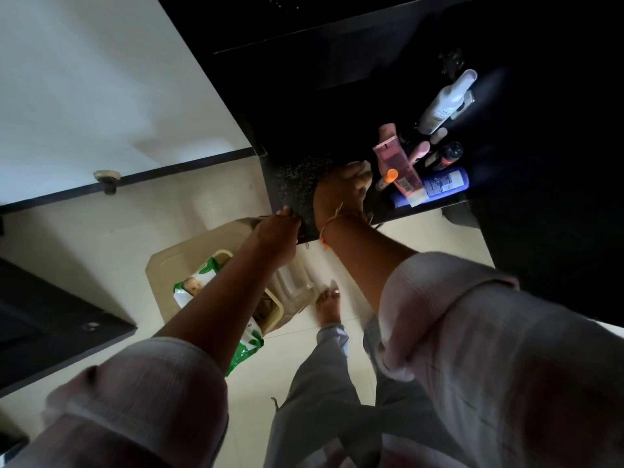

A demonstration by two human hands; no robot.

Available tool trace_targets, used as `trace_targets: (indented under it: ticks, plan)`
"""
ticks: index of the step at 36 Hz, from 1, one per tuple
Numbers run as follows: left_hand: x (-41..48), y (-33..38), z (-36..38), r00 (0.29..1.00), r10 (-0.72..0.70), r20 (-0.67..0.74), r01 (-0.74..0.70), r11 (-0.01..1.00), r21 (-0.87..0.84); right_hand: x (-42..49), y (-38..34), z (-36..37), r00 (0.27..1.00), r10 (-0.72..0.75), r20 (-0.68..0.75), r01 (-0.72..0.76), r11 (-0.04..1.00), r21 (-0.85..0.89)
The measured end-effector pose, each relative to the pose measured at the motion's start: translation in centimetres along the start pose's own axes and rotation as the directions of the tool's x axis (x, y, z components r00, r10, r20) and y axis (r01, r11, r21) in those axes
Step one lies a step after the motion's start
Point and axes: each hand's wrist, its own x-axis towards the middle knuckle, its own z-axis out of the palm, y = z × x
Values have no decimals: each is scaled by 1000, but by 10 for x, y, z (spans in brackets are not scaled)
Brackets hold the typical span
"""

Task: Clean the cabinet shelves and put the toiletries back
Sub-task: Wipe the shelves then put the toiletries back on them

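While the left hand (282,228) clutches the shelf (297,179) edge, seemingly for balance, the right hand (344,189) clenches a white wipe (364,165) on it, toiletries (401,170) bunched at its two o'clock, probably freeing wiping room.

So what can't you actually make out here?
All in the head view:
- The wipe: mostly covered by the right hand gripping it.
- Fingertips of the left hand: hidden behind the shelf edge it holds.
- The blue bottle label: too small and blurred.
- The wipes pack: partly behind the left forearm.
- The cabinet interior, far right: too dark.
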Motion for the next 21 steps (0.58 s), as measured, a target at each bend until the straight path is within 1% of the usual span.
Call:
trace_targets:
  ticks: [1, 2, 4, 5, 6, 7, 8, 9, 10, 11, 13, 16, 18, 19, 20, 21]
  plan:
    - [0, 0, 0, 1000, -1, 0, 1, 1000, -3, -1, 2, 11, 1000, 9, -5, -10, 998, -65]
    - [-1, -1, 0, 1000, -5, 1, 5, 1000, -9, -5, 4, 18, 1000, -23, 15, 25, 992, -121]
    - [-1, 0, 0, 1000, -16, 2, 16, 1000, -20, -10, 10, 37, 998, -68, 16, 70, 984, -165]
    - [-1, 0, 2, 1000, -17, -1, 17, 1000, -27, -16, 14, 47, 990, -134, -43, 121, 967, -222]
    - [-1, 0, 3, 1000, -15, -4, 15, 999, -35, -23, 16, 55, 978, -166, -126, 131, 960, -249]
    - [-2, 0, 4, 1000, -15, -7, 14, 999, -40, -32, 21, 61, 965, -209, -159, 170, 959, -226]
    - [-1, 1, 6, 1000, -14, -7, 14, 999, -41, -40, 26, 64, 969, -201, -144, 177, 970, -166]
    - [-1, 1, 7, 1000, -14, -3, 14, 999, -40, -47, 31, 67, 961, -227, -160, 203, 968, -150]
    - [-1, 1, 8, 1000, -14, -1, 14, 999, -38, -50, 35, 66, 948, -259, -185, 235, 962, -138]
    - [-1, 1, 8, 1000, -14, -2, 14, 999, -36, -51, 37, 64, 937, -290, -193, 258, 950, -176]
    - [0, 1, 7, 1000, -10, -9, 10, 1000, -30, -48, 37, 56, 939, -305, -159, 257, 929, -266]
    - [0, 1, 5, 1000, -5, -8, 5, 1000, -19, -32, 31, 45, 935, -324, -146, 253, 895, -368]
    - [0, 1, 3, 1000, -2, -7, 2, 1000, -10, -17, 26, 35, 931, -317, -181, 230, 895, -382]
    - [0, 0, 3, 1000, 3, -8, -3, 1000, -7, -9, 25, 30, 922, -335, -195, 240, 888, -392]
    - [0, 1, 2, 1000, 6, -7, -6, 1000, -5, 5, 24, 30, 902, -383, -199, 272, 862, -428]
    - [0, 1, 2, 1000, 8, -5, -8, 1000, -3, 15, 22, 24, 900, -393, -189, 290, 863, -414]
